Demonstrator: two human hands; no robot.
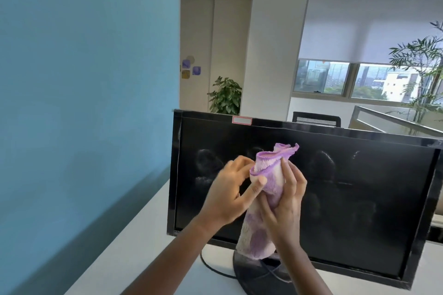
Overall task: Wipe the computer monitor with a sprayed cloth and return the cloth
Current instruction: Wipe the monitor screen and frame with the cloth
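Observation:
A black computer monitor (347, 199) stands on a white desk (134, 246), its dark screen off and marked with faint smears. In front of the screen I hold a purple and white fluffy cloth (271, 175) upright with both hands. My right hand (285, 201) grips the cloth around its middle, fingers curled round it. My left hand (230, 191) pinches the cloth's upper left edge with the thumb, its other fingers bent. The cloth's lower end hangs down over the monitor's stand (259, 270).
A blue partition wall (88, 103) runs close along the left of the desk. A black cable (215, 268) loops from the stand. Behind the monitor are a chair back (316, 118), potted plants (226, 97) and windows.

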